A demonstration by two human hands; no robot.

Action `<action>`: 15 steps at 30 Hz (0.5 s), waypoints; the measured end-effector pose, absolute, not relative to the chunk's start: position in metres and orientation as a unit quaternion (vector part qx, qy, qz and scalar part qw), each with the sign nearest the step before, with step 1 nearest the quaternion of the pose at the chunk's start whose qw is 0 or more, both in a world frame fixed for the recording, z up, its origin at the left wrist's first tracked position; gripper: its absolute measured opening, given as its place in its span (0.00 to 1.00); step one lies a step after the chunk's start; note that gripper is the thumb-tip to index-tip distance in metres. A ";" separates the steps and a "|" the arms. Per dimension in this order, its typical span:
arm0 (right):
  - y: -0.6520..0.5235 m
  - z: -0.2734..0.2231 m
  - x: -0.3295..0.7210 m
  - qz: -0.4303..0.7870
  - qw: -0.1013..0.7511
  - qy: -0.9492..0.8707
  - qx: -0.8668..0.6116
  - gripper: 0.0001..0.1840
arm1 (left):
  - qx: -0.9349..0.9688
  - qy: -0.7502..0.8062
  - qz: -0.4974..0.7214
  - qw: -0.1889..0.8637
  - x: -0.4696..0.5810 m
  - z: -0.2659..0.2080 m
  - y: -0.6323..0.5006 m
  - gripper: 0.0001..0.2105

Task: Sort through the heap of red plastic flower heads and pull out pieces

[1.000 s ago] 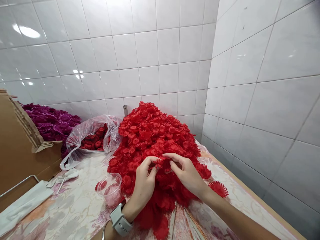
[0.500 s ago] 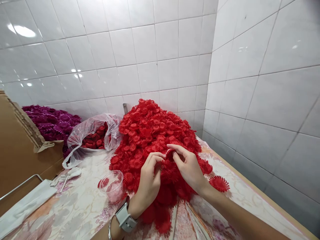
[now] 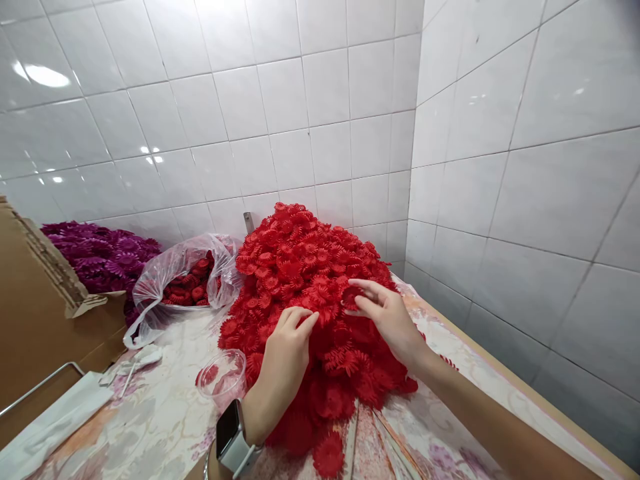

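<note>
A large heap of red artificial flower heads [image 3: 300,260] with fringed petals fills the middle of the table. In front of it, my right hand [image 3: 393,327] pinches one dark red flower head [image 3: 351,298] between thumb and fingers. My left hand [image 3: 283,353], with a smartwatch on its wrist, is a short way to the left, apart from that flower. Its thumb and fingertips are drawn together; whether something small is between them cannot be made out. Beside the left wrist stands a clear plastic cup [image 3: 239,360] with pinkish contents.
Left of the heap lies a clear plastic bag [image 3: 150,280] of darker red flower heads. Purple flowers [image 3: 100,257] and a cardboard box [image 3: 45,320] are farther left. Thin strips [image 3: 393,440] lie at the front on the floral tablecloth [image 3: 170,407]. Tiled walls rise behind and right.
My hands have parted: the right has moved slightly right and up with the flower head, the left has drawn away leftward. The view has shifted a little.
</note>
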State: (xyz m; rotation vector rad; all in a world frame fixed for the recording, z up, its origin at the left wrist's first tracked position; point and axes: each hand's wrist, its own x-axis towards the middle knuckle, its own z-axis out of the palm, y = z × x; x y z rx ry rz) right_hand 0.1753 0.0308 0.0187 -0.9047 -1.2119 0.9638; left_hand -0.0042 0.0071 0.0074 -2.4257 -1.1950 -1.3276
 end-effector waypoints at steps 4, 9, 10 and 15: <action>0.019 0.014 0.161 0.427 0.566 -0.596 -0.377 0.16 | -0.786 -0.416 -0.457 -0.018 -0.001 0.012 0.002 0.11; 0.004 0.009 0.153 0.412 0.551 -0.656 -0.309 0.21 | -0.735 -0.436 -0.485 -0.184 0.006 0.014 -0.006 0.27; 0.002 0.008 0.152 0.407 0.554 -0.664 -0.294 0.21 | -0.739 -0.426 -0.474 -0.220 0.007 0.013 -0.005 0.28; 0.003 0.006 0.151 0.376 0.554 -0.671 -0.318 0.17 | -0.730 -0.383 -0.475 -0.307 0.006 0.010 0.001 0.16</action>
